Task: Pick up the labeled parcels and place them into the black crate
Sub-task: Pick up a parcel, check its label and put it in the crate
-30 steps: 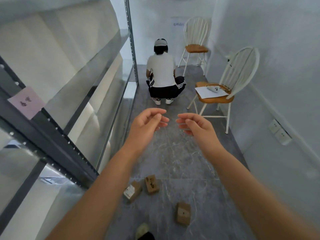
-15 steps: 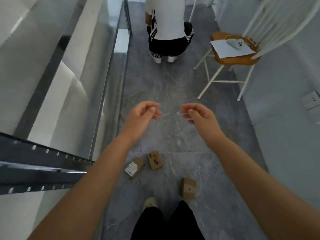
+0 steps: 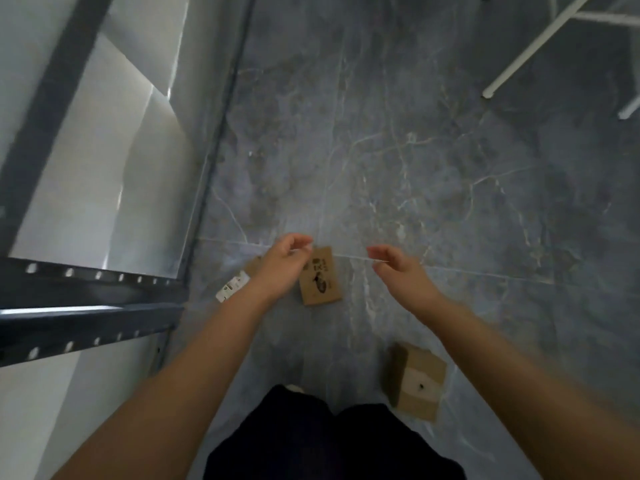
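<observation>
Three small brown cardboard parcels lie on the grey marble floor. One with a white label [image 3: 232, 287] is partly hidden under my left wrist. A second with black print [image 3: 320, 280] lies flat just right of my left hand [image 3: 284, 268]. The third [image 3: 417, 381], with a white sticker, lies near my right leg. My left hand hovers above the first two parcels, fingers loosely curled and holding nothing. My right hand [image 3: 403, 275] hangs in the air to the right of the printed parcel, fingers relaxed and empty. No black crate is in view.
A metal shelving rack [image 3: 86, 303] with dark perforated beams runs along the left. White chair legs [image 3: 519, 64] stand at the top right. My dark trouser legs [image 3: 329, 441] fill the bottom centre.
My view has tilted further down, so the crouching person and the chair seat have left the frame. Both hands have dropped closer to the parcels on the floor.
</observation>
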`<state>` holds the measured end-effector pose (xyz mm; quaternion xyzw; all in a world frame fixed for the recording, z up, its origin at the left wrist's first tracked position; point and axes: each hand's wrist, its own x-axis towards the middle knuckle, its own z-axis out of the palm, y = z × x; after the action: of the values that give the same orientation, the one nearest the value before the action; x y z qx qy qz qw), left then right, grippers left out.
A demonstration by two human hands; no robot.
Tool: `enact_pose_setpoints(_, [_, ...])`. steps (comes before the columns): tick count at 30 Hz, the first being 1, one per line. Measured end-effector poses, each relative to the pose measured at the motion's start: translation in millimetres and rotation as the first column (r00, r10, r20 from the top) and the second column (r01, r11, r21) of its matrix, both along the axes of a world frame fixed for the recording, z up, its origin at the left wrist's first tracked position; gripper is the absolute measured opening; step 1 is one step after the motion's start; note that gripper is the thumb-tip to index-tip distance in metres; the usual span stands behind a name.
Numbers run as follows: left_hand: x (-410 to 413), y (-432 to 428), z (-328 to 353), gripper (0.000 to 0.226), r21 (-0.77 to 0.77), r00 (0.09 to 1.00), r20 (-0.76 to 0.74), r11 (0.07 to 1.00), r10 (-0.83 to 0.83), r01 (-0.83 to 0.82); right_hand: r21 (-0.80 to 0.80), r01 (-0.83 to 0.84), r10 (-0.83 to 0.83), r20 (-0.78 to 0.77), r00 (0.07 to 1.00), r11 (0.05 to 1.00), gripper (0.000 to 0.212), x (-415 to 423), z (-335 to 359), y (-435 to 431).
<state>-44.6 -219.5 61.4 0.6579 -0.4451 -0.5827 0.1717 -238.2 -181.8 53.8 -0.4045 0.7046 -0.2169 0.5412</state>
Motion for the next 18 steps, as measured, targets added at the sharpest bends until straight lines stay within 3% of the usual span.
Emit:
enact_pose_setpoints(4, [-4, 0, -113, 0.023, 0.029, 0.998, 0.062, 0.999, 0.023, -0.025, 0.098, -0.074, 0.074, 0.004, 0.997, 0.992, 0.048, 0, -119, -7])
enact_pose_setpoints(7, [-7, 0, -178, 0.044, 0.098, 0.992, 0.117, 0.994, 0.045, -0.056, 0.201, -0.123, 0.108, 0.083, 0.991, 0.972, 0.066, 12, -180, -14])
enact_pose_setpoints(10, [-14, 3, -211, 0.044, 0.204, 0.988, 0.073, 0.967, 0.139, -0.151, 0.23, -0.189, 0.16, 0.138, 0.977, 0.955, 0.06, 24, -209, -18])
enact_pose_setpoints(14, [-26, 6, -176, 0.039, 0.146, 0.99, -0.001, 0.98, 0.139, -0.137, 0.188, -0.066, 0.029, 0.193, 0.981, 0.98, 0.043, 30, -171, -14])
enact_pose_setpoints(18, [-29, 11, -58, 0.034, -0.101, 0.988, -0.028, 0.983, 0.152, -0.154, 0.072, 0.147, -0.158, 0.193, 0.968, 0.987, 0.043, 25, -55, -1])
